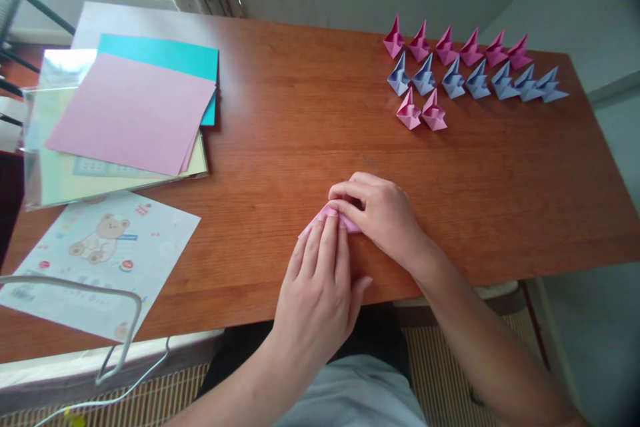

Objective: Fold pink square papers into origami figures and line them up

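A small folded piece of pink paper point(353, 227) lies on the wooden table near its front edge. My left hand point(319, 283) rests flat over it, with its fingers stretched out and their tips pressing the paper down. From the right, my right hand point(385, 217) pinches the paper's upper edge between thumb and bent forefinger. Fingers cover much of the paper, so only its left slope and right corner show.
Folded paper figures stand at the back right in dark pink point(471, 48), blue point(453, 79) and light pink point(409, 110) rows. Pink sheets point(133, 113) lie on a turquoise sheet point(160, 50) at left. Nearer are a bear-printed sheet point(103, 240) and a bent white rod point(75, 287).
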`<action>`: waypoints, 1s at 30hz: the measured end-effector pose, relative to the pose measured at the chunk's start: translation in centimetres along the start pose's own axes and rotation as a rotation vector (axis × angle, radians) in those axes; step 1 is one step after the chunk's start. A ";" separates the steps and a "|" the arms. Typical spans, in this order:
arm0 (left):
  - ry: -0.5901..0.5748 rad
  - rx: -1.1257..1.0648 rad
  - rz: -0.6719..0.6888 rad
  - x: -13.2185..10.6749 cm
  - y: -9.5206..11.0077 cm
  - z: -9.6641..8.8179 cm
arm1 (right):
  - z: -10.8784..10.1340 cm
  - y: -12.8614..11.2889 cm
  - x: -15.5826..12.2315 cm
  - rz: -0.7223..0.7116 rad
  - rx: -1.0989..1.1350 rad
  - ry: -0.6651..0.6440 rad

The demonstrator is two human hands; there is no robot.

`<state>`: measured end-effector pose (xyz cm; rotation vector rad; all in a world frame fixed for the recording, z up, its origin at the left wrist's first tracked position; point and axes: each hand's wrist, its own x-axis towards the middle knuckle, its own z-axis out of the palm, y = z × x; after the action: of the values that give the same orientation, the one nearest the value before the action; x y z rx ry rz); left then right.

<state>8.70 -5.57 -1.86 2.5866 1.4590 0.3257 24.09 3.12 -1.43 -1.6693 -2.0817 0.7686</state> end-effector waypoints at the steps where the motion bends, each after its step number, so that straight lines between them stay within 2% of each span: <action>1: -0.009 -0.001 0.002 0.1 0.0 0.1 | 0.0 0.0 0.0 -0.001 -0.001 0.000; 18: -0.063 0.056 0.058 -0.3 -0.1 0.5 | -0.1 0.0 0.2 0.019 0.005 0.000; 30: -0.076 0.022 0.049 -0.5 -0.3 0.7 | 0.0 -0.1 0.0 0.013 0.012 0.009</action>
<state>8.34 -5.87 -2.69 2.6253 1.3836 0.2156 24.03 3.10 -1.35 -1.6781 -2.0585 0.7747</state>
